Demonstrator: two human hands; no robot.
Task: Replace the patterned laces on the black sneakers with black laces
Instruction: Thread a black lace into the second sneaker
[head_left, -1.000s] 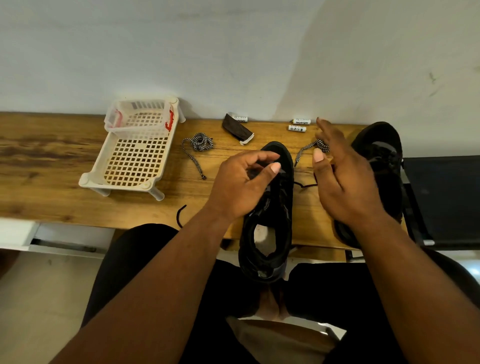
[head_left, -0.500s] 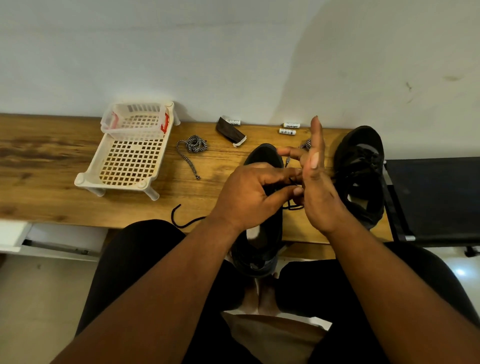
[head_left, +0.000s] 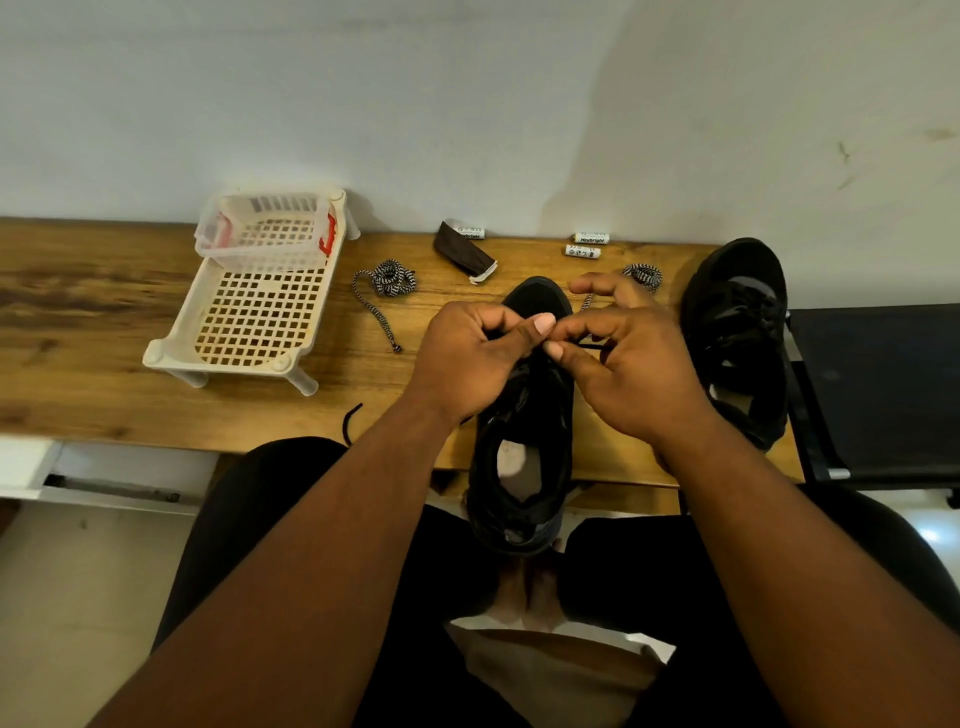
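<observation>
At frame centre, the left hand and right hand (fingers curled) pinch a black lace over the black sneaker.

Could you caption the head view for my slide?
Both hands pinch a black lace over the near sneaker.

A wooden table against a pale wall

The wall is plain and off-white, with a few small marks at the upper right and a soft shadow across its right part. The table has a warm brown grain with darker streaks and stands against the wall. Just beside its right end is a black surface with a metal edge. Under the table's left end hangs a white drawer front. The floor is light and smooth.
</observation>
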